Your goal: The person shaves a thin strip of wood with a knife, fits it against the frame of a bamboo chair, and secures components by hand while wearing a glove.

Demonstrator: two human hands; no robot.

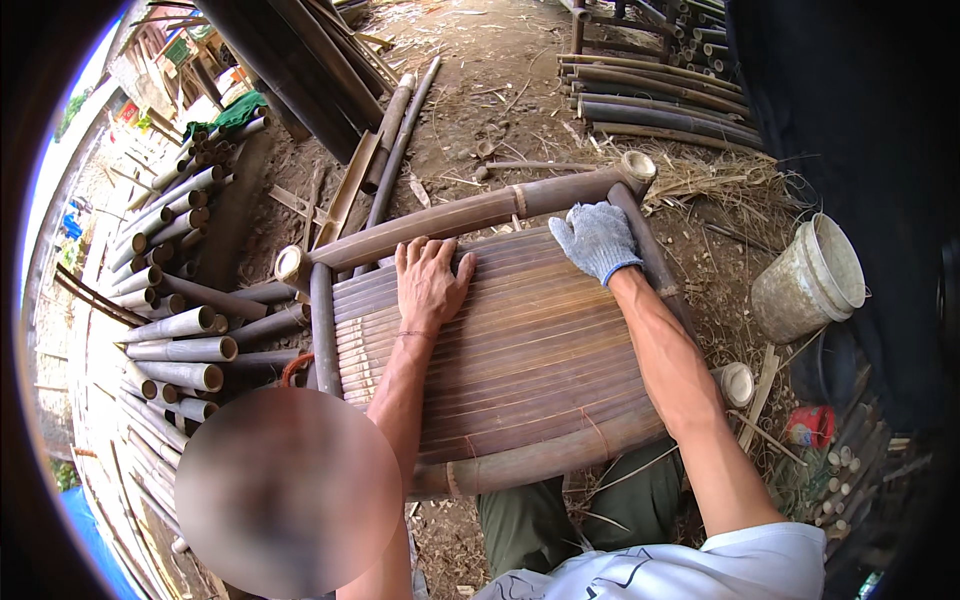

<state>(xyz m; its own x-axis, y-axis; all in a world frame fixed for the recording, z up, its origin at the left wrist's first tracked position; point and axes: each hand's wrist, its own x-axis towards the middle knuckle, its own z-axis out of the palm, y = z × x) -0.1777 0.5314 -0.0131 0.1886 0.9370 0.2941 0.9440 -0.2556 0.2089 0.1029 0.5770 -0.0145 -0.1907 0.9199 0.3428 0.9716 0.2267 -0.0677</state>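
Note:
Across my lap and the ground lies a bamboo panel (520,350) of dark slats, set in a frame of thick bamboo poles. My bare left hand (435,285) rests on the slats near the far rail (450,225), its fingers stretched out and slightly apart. At the far right corner, my right hand (598,240) wears a grey knitted glove with a blue cuff. Its fingers look curled down at the slat ends beside the right side rail (645,240), the thumb pointing left; whatever lies under them is hidden. A blurred round patch covers part of my left arm.
Stacked bamboo poles (185,350) crowd the left side. More poles (665,100) lie at the far right, above loose straw (720,190). A dirty white bucket (800,285) stands to the right. Thick dark poles (300,70) lean at the far left.

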